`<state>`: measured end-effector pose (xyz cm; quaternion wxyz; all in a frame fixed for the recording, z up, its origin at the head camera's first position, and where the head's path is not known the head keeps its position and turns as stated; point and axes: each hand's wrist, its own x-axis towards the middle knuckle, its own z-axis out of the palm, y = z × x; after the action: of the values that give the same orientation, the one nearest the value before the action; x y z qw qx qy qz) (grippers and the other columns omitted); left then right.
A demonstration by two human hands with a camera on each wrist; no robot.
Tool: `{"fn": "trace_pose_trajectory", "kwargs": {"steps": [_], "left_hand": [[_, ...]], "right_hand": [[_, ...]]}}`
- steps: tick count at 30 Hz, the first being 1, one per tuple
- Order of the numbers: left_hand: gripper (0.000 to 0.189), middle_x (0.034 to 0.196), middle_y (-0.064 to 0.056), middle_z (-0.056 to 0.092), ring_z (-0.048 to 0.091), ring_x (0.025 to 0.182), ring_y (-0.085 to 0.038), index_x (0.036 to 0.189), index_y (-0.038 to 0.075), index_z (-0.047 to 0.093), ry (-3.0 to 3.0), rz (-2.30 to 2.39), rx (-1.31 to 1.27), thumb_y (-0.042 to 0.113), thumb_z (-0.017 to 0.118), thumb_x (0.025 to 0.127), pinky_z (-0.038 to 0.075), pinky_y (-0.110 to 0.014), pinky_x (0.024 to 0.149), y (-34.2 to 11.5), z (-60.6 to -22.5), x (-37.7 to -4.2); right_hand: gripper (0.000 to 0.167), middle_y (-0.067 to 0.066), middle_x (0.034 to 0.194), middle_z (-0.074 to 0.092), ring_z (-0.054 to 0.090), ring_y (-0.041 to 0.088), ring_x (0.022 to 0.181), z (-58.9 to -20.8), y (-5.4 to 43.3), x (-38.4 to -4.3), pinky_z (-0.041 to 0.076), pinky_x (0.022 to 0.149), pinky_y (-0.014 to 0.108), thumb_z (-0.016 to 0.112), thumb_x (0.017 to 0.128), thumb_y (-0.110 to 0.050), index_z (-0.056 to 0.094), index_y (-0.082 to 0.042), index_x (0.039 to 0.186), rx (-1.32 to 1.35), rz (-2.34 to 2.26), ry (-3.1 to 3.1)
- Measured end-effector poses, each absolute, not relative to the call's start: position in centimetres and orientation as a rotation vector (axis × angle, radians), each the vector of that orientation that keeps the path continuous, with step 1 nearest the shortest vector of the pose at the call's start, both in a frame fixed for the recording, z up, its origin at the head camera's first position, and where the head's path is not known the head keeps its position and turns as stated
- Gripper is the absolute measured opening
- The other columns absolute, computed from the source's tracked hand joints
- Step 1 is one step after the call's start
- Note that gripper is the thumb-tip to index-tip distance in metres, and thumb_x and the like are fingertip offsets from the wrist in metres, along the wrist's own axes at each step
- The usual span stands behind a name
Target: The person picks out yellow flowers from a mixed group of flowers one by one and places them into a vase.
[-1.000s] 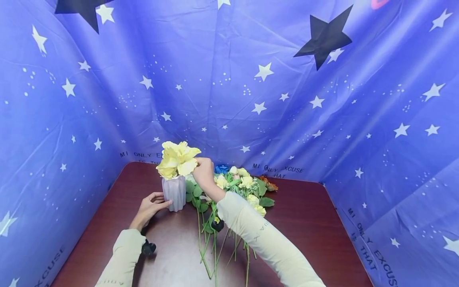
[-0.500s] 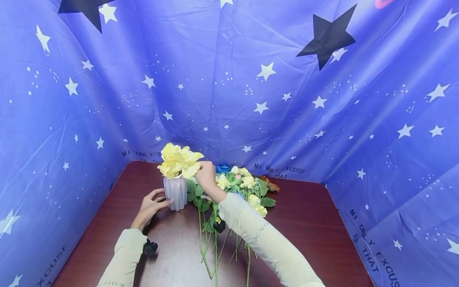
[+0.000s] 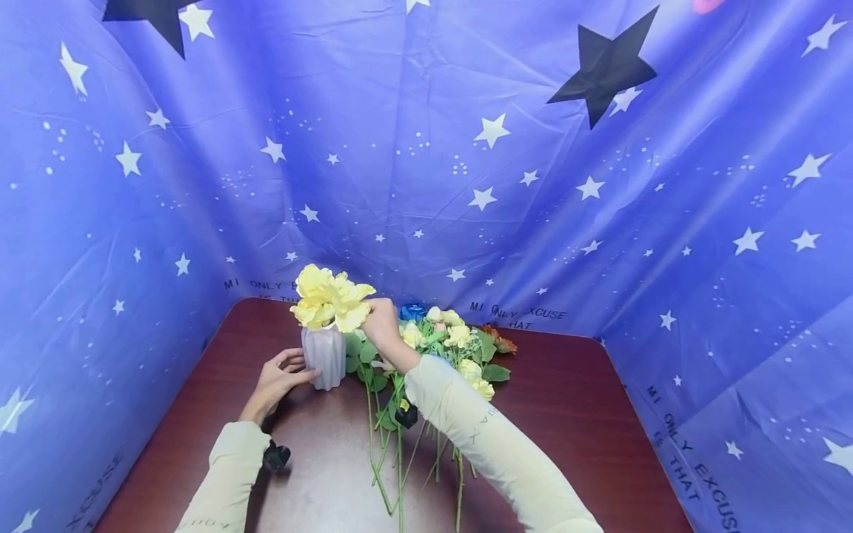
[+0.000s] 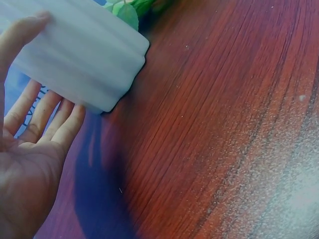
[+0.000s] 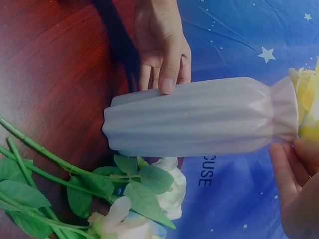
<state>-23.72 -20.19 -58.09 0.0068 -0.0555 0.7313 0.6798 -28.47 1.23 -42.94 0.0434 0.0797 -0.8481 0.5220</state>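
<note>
A pale, pleated vase [image 3: 324,359] stands upright on the table, with large yellow flowers [image 3: 331,297] at its mouth. My left hand [image 3: 280,381] holds the vase low down, thumb on one side and fingers on the other; the left wrist view shows this grip around the vase [image 4: 82,55] near its base. My right hand [image 3: 383,326] is at the right edge of the yellow blooms and pinches a petal. In the right wrist view, the right hand's fingers [image 5: 286,174] lie beside the vase's neck, and the thumb meets the yellow petals [image 5: 309,102]. Stems inside the vase are hidden.
Right of the vase lies a heap of artificial flowers [image 3: 460,337] with long green stems [image 3: 400,474] pointing toward me. A blue flower [image 3: 413,312] and an orange flower [image 3: 503,342] lie at its back. Starry blue cloth [image 3: 426,148] surrounds the brown table [image 3: 566,429].
The yellow blooms shift and spread a little under my right hand, with a separate upper left bloom showing more clearly. My left hand stays on the vase.
</note>
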Motion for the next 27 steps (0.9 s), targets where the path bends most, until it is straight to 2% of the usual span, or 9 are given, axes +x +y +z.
{"fn": "trace_pose_trajectory", "kwargs": {"steps": [3, 6, 7, 10, 13, 14, 16, 19, 27], "left_hand": [[0.068, 0.125, -0.016, 0.065, 0.063, 0.097, 0.003, 0.138, -0.003, 0.050, 2.310, 2.090, -0.184, 0.011, 0.085, 0.082, 0.054, -0.014, 0.084, -20.5, -58.1, -23.5], [0.068, 0.126, -0.017, 0.064, 0.062, 0.097, 0.004, 0.138, -0.003, 0.050, 2.324, 2.076, -0.186, 0.012, 0.085, 0.082, 0.054, -0.014, 0.083, -20.5, -58.0, -23.5], [0.068, 0.126, -0.017, 0.064, 0.062, 0.097, 0.004, 0.138, -0.003, 0.050, 2.328, 2.073, -0.183, 0.012, 0.085, 0.083, 0.054, -0.014, 0.083, -20.5, -58.0, -23.5], [0.068, 0.125, -0.016, 0.064, 0.061, 0.097, 0.004, 0.138, -0.004, 0.049, 2.333, 2.071, -0.163, 0.014, 0.085, 0.083, 0.055, -0.014, 0.083, -20.4, -58.0, -23.7], [0.068, 0.126, -0.017, 0.064, 0.062, 0.098, 0.004, 0.138, -0.004, 0.049, 2.334, 2.069, -0.151, 0.014, 0.085, 0.083, 0.055, -0.014, 0.083, -20.3, -58.1, -23.8], [0.068, 0.126, -0.018, 0.064, 0.062, 0.097, 0.004, 0.138, -0.004, 0.049, 2.334, 2.071, -0.151, 0.013, 0.085, 0.083, 0.054, -0.014, 0.083, -20.3, -58.0, -23.8], [0.067, 0.127, -0.020, 0.063, 0.062, 0.097, 0.003, 0.138, -0.004, 0.050, 2.333, 2.075, -0.155, 0.012, 0.085, 0.083, 0.054, -0.014, 0.083, -20.3, -58.0, -23.7], [0.068, 0.128, -0.021, 0.063, 0.061, 0.097, 0.004, 0.139, -0.004, 0.049, 2.342, 2.061, -0.158, 0.013, 0.085, 0.083, 0.054, -0.014, 0.083, -20.2, -57.8, -23.7], [0.068, 0.127, -0.018, 0.063, 0.061, 0.097, 0.005, 0.139, -0.003, 0.049, 2.338, 2.047, -0.171, 0.015, 0.085, 0.083, 0.054, -0.014, 0.083, -20.3, -58.0, -23.8]], "right_hand": [[0.010, 0.015, 0.083, 0.077, 0.045, 0.006, 0.050, -43.0, 1.3, -28.4, 0.046, 0.053, 0.018, 0.073, 0.089, 0.000, 0.082, -0.003, 0.089, 0.255, 1.674, -2.598], [0.014, 0.017, 0.086, 0.077, 0.047, 0.004, 0.051, -42.9, 1.7, -28.5, 0.051, 0.057, 0.019, 0.071, 0.089, 0.006, 0.082, -0.003, 0.092, 0.272, 1.753, -2.600], [0.017, 0.020, 0.080, 0.074, 0.042, 0.003, 0.048, -42.8, 1.8, -28.6, 0.048, 0.056, 0.019, 0.066, 0.089, 0.011, 0.079, 0.001, 0.085, 0.276, 1.764, -2.617], [0.027, 0.021, 0.098, 0.076, 0.029, 0.006, 0.048, -42.3, 2.4, -28.7, 0.051, 0.061, 0.019, 0.053, 0.082, 0.023, 0.061, 0.002, 0.067, 0.272, 1.751, -2.681], [0.027, 0.020, 0.119, 0.072, 0.039, 0.009, 0.059, -41.7, 3.1, -28.7, 0.053, 0.065, 0.022, 0.047, 0.074, 0.027, 0.067, 0.009, 0.077, 0.276, 1.719, -2.752], [0.038, 0.018, 0.130, 0.068, 0.050, 0.012, 0.067, -41.5, 3.3, -28.7, 0.055, 0.068, 0.023, 0.049, 0.073, 0.026, 0.076, 0.008, 0.093, 0.276, 1.727, -2.758], [0.051, 0.019, 0.129, 0.069, 0.063, 0.019, 0.089, -41.2, 3.7, -28.8, 0.059, 0.069, 0.026, 0.053, 0.075, 0.024, 0.075, 0.001, 0.115, 0.283, 1.753, -2.767], [0.044, 0.020, 0.125, 0.070, 0.068, 0.030, 0.110, -40.8, 4.4, -28.8, 0.062, 0.073, 0.028, 0.059, 0.080, 0.018, 0.074, 0.001, 0.118, 0.306, 1.786, -2.790], [0.021, 0.022, 0.105, 0.076, 0.076, 0.033, 0.093, -39.8, 6.6, -28.8, 0.064, 0.082, 0.034, 0.073, 0.086, 0.005, 0.075, 0.008, 0.108, 0.357, 1.893, -2.813]]}}
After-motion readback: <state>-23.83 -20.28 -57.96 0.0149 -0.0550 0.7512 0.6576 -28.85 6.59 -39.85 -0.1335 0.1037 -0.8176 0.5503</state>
